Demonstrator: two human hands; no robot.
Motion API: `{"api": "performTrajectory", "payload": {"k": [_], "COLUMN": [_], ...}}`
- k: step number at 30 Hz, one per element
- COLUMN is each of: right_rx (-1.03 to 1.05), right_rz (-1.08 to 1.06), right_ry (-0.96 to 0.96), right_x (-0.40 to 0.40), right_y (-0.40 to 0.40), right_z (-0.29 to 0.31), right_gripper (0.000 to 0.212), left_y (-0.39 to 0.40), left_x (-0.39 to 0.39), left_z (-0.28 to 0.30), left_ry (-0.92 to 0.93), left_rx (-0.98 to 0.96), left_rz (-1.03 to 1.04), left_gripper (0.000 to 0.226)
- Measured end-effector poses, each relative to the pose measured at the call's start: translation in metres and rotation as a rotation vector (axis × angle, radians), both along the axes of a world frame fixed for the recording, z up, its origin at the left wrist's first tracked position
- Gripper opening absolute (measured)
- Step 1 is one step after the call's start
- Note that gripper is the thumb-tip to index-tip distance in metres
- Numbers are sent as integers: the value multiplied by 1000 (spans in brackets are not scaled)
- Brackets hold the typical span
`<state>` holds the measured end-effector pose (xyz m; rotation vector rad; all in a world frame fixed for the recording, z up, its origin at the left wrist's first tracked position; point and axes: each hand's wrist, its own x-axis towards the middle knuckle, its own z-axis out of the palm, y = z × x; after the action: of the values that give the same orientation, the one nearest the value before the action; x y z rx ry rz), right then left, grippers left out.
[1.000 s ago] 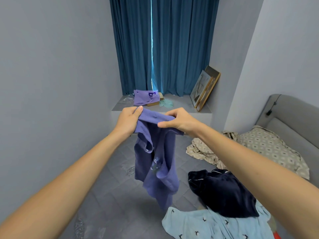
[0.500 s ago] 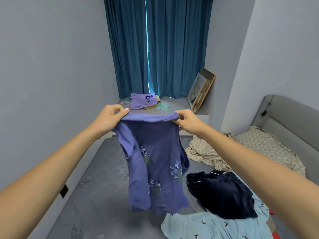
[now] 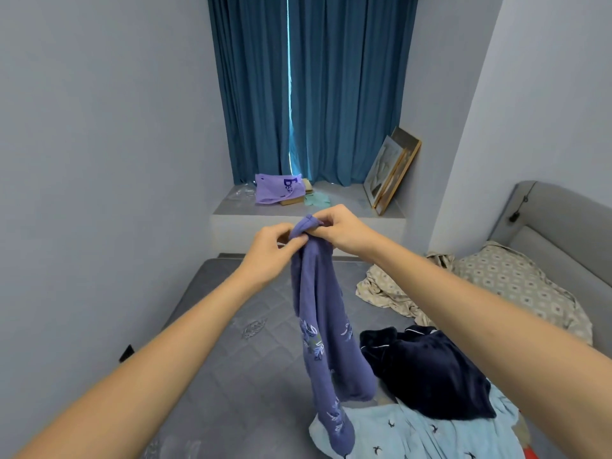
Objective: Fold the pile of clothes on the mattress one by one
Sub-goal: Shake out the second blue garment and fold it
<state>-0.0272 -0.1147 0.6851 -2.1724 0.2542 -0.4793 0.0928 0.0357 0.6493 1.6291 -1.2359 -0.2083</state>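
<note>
— What is the person holding?

— A purple garment [image 3: 326, 332]. It is a soft blue-purple cloth with little pale leaves and flowers sewn on it. It hangs down long and thin, all bunched together, up in the air over the grey mattress [image 3: 251, 352].

— How do the hands hold it?

— The left hand [image 3: 275, 246] pinches the top of it with curled fingers and thumb. The right hand [image 3: 341, 231] pinches the top too, right next to the left one. The two hands are almost touching. A little rolled edge of the cloth pokes up between them.

— Where does the bottom end go?

— It dangles down in front of a light blue cloth with small dark birds [image 3: 414, 432]. A dark navy garment [image 3: 427, 369] lies just beside it on the mattress.

— Anything else there?

— A beige patterned sheet [image 3: 496, 286] lies crumpled farther back on the right.
</note>
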Motion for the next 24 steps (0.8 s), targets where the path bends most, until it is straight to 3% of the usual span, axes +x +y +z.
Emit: {"api": "performTrajectory", "payload": {"k": [7,14,24], "right_rx": [153,50,-137], "right_rz": [0,-17,-133], "right_ry": [11,183,258], "right_x": [-12,-30,-44], "right_y": [-5,-20,-58], "right_z": [-19,-61,-81], "right_gripper": [27,16,37], "left_y": [-8,0,26], "left_x": [13,47,80], "left_z": [16,45,46], "left_ry": [116,88,149], "left_rx": [-132,-229,-208], "left_rz": [47,132,289], "left_gripper": [29,27,21]}}
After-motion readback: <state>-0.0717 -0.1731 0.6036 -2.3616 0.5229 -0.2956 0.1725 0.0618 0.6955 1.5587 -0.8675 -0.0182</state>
